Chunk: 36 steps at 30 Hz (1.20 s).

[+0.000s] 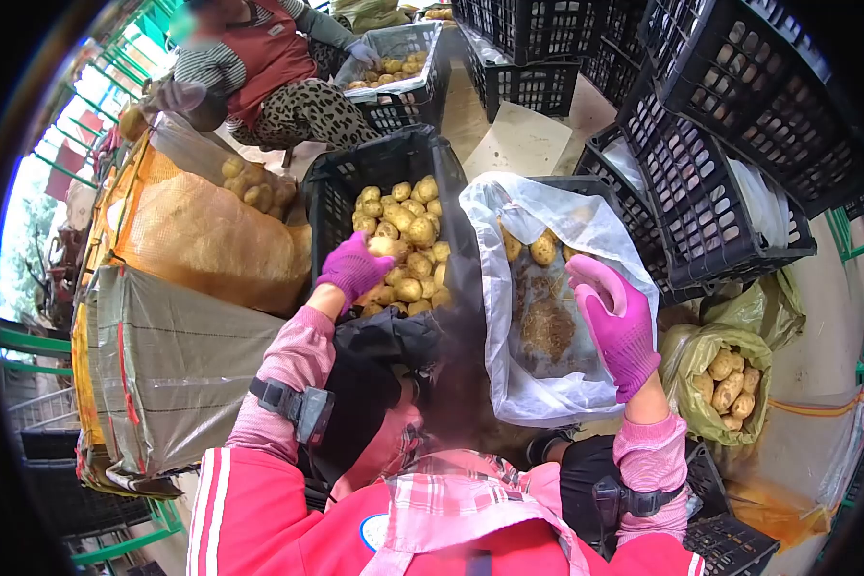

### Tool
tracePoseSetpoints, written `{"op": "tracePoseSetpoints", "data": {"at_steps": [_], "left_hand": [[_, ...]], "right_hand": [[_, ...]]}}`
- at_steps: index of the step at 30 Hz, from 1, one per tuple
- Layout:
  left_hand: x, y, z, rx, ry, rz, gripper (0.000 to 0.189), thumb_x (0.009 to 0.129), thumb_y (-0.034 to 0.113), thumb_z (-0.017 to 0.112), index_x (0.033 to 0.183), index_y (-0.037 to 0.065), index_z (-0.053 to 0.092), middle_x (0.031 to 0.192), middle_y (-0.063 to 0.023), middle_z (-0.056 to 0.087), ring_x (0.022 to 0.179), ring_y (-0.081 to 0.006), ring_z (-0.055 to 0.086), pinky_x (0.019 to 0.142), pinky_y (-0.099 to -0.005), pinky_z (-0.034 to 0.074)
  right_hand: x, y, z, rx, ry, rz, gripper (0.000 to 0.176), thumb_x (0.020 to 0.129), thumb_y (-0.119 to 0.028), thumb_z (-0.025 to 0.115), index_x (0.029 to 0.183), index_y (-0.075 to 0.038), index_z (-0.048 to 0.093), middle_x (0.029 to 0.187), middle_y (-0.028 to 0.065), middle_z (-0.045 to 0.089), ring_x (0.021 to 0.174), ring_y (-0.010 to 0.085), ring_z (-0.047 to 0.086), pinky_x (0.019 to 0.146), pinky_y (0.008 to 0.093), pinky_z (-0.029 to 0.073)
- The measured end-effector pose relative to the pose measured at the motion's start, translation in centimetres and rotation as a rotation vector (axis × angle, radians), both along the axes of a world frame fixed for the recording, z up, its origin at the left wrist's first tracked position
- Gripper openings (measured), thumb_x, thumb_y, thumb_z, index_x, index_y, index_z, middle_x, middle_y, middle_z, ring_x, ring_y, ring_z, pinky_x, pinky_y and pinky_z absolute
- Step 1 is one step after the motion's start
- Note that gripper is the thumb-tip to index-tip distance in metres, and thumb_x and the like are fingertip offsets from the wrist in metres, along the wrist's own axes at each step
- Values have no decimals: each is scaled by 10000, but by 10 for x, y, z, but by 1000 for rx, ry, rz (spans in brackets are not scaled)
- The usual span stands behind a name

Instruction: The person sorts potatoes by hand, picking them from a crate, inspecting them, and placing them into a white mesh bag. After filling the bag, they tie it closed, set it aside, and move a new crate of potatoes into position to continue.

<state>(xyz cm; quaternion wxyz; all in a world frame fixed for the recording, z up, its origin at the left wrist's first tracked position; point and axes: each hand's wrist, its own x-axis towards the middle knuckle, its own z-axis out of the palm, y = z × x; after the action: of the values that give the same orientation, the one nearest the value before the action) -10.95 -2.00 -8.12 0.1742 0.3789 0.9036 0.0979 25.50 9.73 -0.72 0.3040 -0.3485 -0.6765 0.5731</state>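
Note:
My left hand (353, 269), in a magenta glove, is closed on a potato (386, 247) over a black crate (341, 187) heaped with yellow potatoes. My right hand (616, 322), also gloved, hangs with fingers apart and holds nothing. It sits above a crate lined with a clear plastic bag (509, 355), which has a few potatoes (543, 250) at its far end and dirt on its bottom.
Large mesh sacks of potatoes (202, 230) lie at left. A small green sack of potatoes (730, 384) sits at right. Stacked empty black crates (730, 115) fill the upper right. Another person (269, 67) sits behind, hands at a further crate (394, 72).

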Motion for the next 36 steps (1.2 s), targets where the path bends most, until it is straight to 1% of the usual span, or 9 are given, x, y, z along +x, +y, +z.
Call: {"op": "tracePoseSetpoints", "data": {"at_steps": [2,6,9,19,22,25,28,33,36], "left_hand": [[-11,-9,3,-15,137,67,768,771,478,729,1328,10,482,1083,-236,670,1040,-358,652,898,-396,518],[21,13,23,621,-701,-58,425,1001,309,538,1242,-42,544,1108,-130,673,945,-197,669,837,-310,536],[80,33,57,681,-1400,-73,595,1045,464,336,1295,-46,513,1166,-168,643,936,-220,666,831,-331,553],[156,56,58,751,-1081,-315,641,1031,498,354,1412,-15,414,1406,-178,483,1254,-234,510,1074,-346,380],[164,44,56,698,-815,-412,538,1011,394,503,1374,-1,460,1251,-149,595,1174,-211,558,999,-322,437],[161,38,69,687,-611,-408,463,1034,374,447,1301,5,530,1107,-135,653,963,-196,658,859,-302,518],[154,38,72,705,-818,-370,406,995,344,493,1258,39,546,921,-185,675,730,-284,701,685,-356,546],[138,41,60,657,-678,-524,490,1058,403,332,1215,9,578,905,-97,669,656,-155,669,642,-261,553],[135,45,73,340,-1324,-232,534,1050,455,334,1194,6,585,895,-90,675,701,-172,680,696,-288,567]], "right_hand": [[-2,-3,-3,1,-11,28,356,907,-43,604,1259,8,588,1156,129,667,1067,177,641,925,285,495],[-21,-12,-16,-65,19,156,442,899,-102,650,1317,-9,542,1183,135,650,1075,179,635,910,293,506],[-40,-27,-15,-301,94,266,610,908,-103,645,1449,-16,377,1304,179,558,1190,203,556,972,313,471],[-47,-17,-14,-145,156,5,641,812,-109,781,1377,-56,483,1267,90,590,1114,154,588,849,295,533],[-49,-18,-18,500,-17,-109,645,789,-36,781,1366,-91,498,1266,75,589,1114,147,586,831,284,544],[-45,-18,-10,-137,172,33,614,803,-52,777,1353,-77,505,1270,65,585,1126,149,583,873,280,535],[-42,-16,-13,-153,239,41,606,799,-38,779,1338,-35,502,1273,74,582,1132,158,583,911,293,523],[-36,-14,1,-282,381,74,645,794,-26,779,1353,16,461,1308,106,553,1176,189,568,982,309,487],[-39,-14,-7,-144,365,56,680,783,-35,791,1367,15,446,1360,127,507,1236,218,529,1028,325,457]]}}
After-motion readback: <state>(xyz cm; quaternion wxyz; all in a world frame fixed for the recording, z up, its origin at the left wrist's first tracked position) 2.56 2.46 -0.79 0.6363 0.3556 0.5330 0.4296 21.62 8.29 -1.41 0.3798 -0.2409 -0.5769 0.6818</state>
